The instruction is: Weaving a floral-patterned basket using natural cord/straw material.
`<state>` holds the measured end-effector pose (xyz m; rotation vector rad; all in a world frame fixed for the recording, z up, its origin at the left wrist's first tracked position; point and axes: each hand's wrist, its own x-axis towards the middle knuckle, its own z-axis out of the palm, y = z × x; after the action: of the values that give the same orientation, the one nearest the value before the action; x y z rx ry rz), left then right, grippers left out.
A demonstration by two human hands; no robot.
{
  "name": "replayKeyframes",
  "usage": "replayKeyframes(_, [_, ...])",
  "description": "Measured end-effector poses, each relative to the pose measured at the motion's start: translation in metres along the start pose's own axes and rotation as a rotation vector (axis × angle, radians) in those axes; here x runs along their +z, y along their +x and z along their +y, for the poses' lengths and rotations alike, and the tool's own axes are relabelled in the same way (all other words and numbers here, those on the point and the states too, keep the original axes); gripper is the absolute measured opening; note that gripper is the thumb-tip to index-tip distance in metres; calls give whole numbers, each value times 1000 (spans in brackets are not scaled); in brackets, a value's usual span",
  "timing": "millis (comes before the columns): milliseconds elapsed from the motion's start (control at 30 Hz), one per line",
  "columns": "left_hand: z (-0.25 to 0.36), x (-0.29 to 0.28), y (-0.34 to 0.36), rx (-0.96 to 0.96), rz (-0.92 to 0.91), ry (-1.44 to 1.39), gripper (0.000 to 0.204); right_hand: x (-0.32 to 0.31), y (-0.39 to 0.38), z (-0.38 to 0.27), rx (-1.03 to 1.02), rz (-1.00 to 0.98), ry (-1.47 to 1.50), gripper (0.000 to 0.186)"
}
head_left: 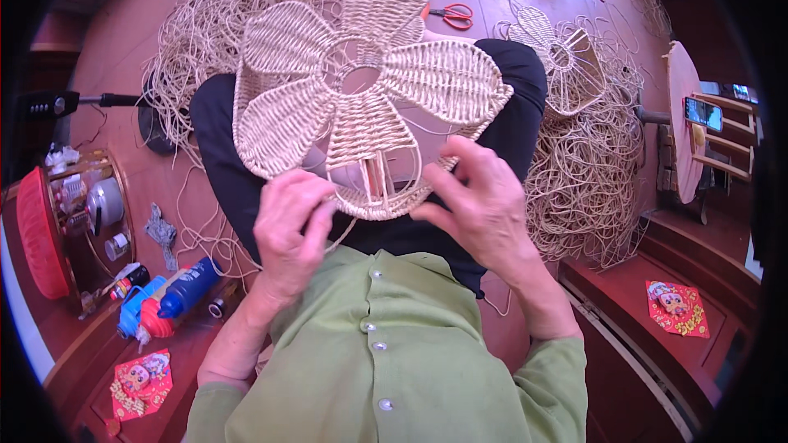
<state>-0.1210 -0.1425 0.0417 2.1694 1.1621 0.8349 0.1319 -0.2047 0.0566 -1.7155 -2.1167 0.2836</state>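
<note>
Woven rattan flower [361, 90] sits on the person's lap, over black trousers. Left hand [289, 234] and right hand [480, 201] are apart, each pinching its lower petal edge (unfinished section btwn them). Loose rattan strands [587, 172] heaped w/ red scissors [453, 14] beyond.

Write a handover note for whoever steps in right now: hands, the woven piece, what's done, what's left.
Left hand: pinch grip on the lower rim of the woven flower frame, which rests on the lap.
Right hand: fingers on the same rim, right side.
Done: four petals look fully woven.
Left: the bottom petal is woven only partway, its lower part still bare.
Loose rattan strands lie heaped on the floor, scissors beyond the frame.
</note>
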Motion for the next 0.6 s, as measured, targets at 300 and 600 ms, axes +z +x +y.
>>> replayKeyframes(300, [-5,-8,-13,83,-20,79,28,12,31,-13,-108,-357,614,18])
replayKeyframes(600, [-13,14,-20,29,-100,42,22,-9,39,0,194,-418,703,24])
